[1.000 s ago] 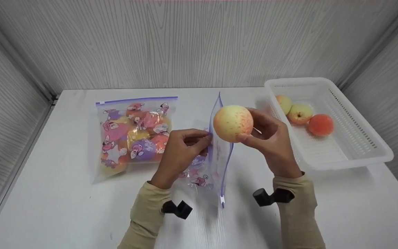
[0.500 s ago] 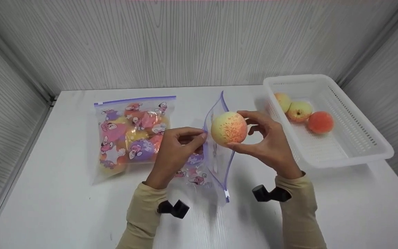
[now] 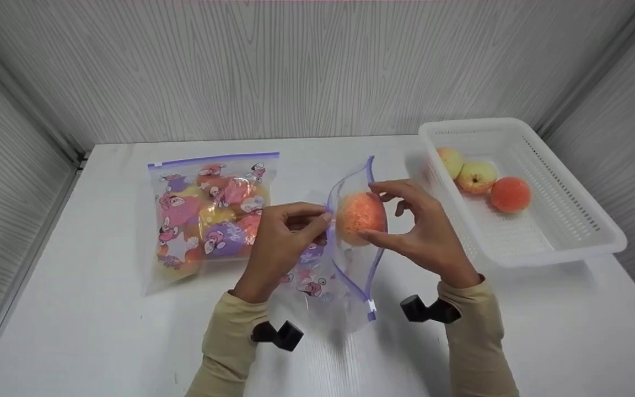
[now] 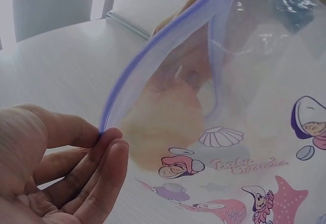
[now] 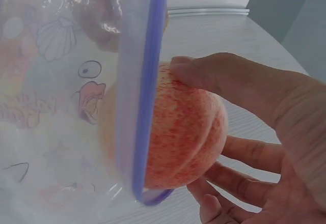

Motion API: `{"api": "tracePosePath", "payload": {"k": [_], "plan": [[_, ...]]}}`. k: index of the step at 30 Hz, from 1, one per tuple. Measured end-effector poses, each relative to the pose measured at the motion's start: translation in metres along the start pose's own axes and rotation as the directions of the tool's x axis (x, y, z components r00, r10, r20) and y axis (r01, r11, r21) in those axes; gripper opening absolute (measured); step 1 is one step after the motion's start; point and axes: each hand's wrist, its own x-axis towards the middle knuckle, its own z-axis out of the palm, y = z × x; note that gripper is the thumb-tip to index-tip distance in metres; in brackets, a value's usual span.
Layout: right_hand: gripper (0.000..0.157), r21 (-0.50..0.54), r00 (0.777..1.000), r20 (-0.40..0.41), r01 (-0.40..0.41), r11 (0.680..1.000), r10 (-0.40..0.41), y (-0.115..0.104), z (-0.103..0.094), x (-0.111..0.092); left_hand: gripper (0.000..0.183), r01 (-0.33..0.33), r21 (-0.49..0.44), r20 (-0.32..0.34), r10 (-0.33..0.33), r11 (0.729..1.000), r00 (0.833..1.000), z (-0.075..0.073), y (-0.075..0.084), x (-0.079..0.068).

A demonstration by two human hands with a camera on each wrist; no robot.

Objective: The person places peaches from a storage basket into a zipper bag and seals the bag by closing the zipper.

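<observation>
My left hand (image 3: 290, 242) pinches the purple zip edge of a clear printed zip bag (image 4: 254, 147) between thumb and fingers. The bag's mouth gapes towards the right, its white slider at the near end. In my right hand (image 3: 428, 234) is a yellow-and-red peach (image 3: 360, 218), held by thumb and fingertips. The peach sits in the bag's mouth, partly past the zip edge. Its groove shows in the right wrist view, where the peach (image 5: 188, 132) is half behind the purple strip. Through the film in the left wrist view, the peach looks pale.
To the left lies a second zip bag (image 3: 213, 215), closed and full of several coloured fruits. A white plastic basket (image 3: 565, 253) stands at the right, with two yellow-red fruits (image 3: 476, 177) and an orange-red one (image 3: 510, 194) in it. Panels wall the white table (image 3: 75, 309).
My right hand has turned the peach and carried it slightly left and down into the bag's mouth. The mouth has spread wider, while my left hand keeps its pinch on the edge.
</observation>
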Motion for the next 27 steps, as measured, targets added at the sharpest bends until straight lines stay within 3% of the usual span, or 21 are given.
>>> {"api": "tracePosePath", "payload": {"k": [4,7,9,11,13,16,19,23,25,27], "plan": [[0.049,0.085,0.998,-0.058,-0.003,0.996,0.008,-0.001,-0.002,0.0,0.017,0.006,-0.009,0.006,-0.006,1.0,1.0,0.001,-0.001,0.0],[0.039,0.104,0.994,-0.086,-0.053,0.993,0.062,0.002,-0.006,-0.001,0.018,0.015,0.004,-0.004,-0.015,1.0,1.0,0.002,-0.003,0.001],[0.032,0.074,0.991,-0.061,-0.117,0.99,0.122,0.007,-0.01,-0.002,0.018,0.02,0.004,-0.015,-0.02,1.0,1.0,0.002,-0.003,0.001],[0.027,-0.029,0.981,0.014,-0.195,0.98,0.196,0.013,-0.016,-0.004,0.018,0.028,0.001,-0.031,-0.028,1.0,0.999,0.003,-0.002,0.001],[0.023,-0.15,0.951,0.131,-0.26,0.954,0.28,0.022,-0.021,-0.006,0.018,0.037,-0.003,-0.038,-0.037,0.999,0.999,0.003,0.001,0.0],[0.023,-0.305,0.87,0.331,-0.268,0.914,0.366,0.035,-0.024,-0.01,0.018,0.044,-0.001,-0.036,-0.044,0.999,0.998,0.003,0.012,-0.002],[0.02,-0.318,0.786,0.477,-0.262,0.911,0.392,0.047,-0.019,-0.01,0.017,0.032,0.01,-0.038,-0.031,0.999,0.999,0.003,0.023,-0.006],[0.011,-0.262,0.732,0.552,-0.304,0.916,0.4,0.06,-0.009,-0.008,0.016,0.028,0.006,-0.04,-0.027,1.0,0.999,0.002,0.027,-0.007],[0.006,-0.233,0.735,0.554,-0.314,0.921,0.391,0.06,-0.007,-0.007,0.016,0.035,-0.001,-0.039,-0.035,0.999,0.999,0.001,0.028,-0.007],[0.005,-0.206,0.772,0.518,-0.305,0.93,0.368,0.055,-0.009,-0.007,0.015,0.036,-0.003,-0.04,-0.037,0.999,0.999,-0.001,0.03,-0.007]]}}
